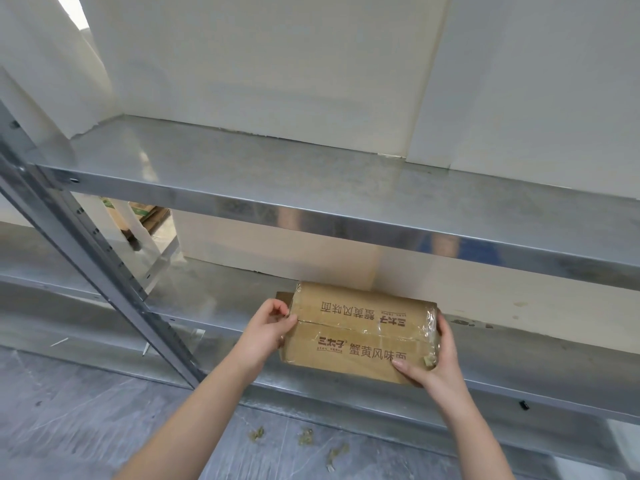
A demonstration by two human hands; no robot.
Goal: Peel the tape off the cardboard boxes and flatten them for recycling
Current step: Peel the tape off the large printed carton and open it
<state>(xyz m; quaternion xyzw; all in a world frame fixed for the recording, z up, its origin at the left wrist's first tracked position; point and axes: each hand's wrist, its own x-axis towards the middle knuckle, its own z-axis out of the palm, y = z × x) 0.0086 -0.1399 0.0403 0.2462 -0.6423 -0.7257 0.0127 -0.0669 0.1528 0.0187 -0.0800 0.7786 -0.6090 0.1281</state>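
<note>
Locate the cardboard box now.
Head view, lower centre-right: the cardboard box sits at the front of the lower metal shelf, between the left hand and right hand.

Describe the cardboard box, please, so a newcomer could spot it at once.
Find the metal rack against the white wall. On its lower shelf, a left hand and a right hand hold a brown box. It alone bears red print and crinkled clear tape.

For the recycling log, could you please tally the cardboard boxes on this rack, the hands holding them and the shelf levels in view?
cardboard box: 1
hands: 2, the left hand and the right hand
shelf levels: 2, the upper shelf and the lower shelf
Total: 5
</note>
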